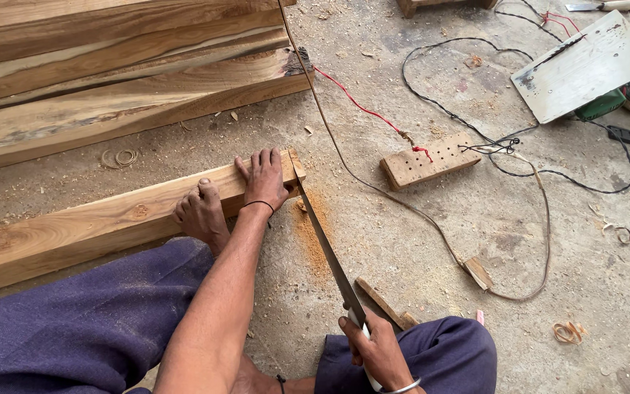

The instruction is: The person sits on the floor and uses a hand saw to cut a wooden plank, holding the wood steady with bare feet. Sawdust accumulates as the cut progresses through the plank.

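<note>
Pressing my left hand [265,179] flat on the pale, grainy plank [111,219] lying on the dusty concrete floor [475,241], I clasp the thin steel handsaw [326,244] in my right hand [377,350], its blade at the plank's end.

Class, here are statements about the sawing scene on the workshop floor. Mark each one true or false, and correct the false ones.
1. The left hand lies flat on the plank. True.
2. The right hand holds a hammer. False: it grips the handle of a handsaw.
3. A bare foot presses on the plank. True.
4. The saw blade meets the plank at its middle. False: it cuts near the right-hand end.
5. Orange sawdust lies on the floor beside the cut. True.
</note>
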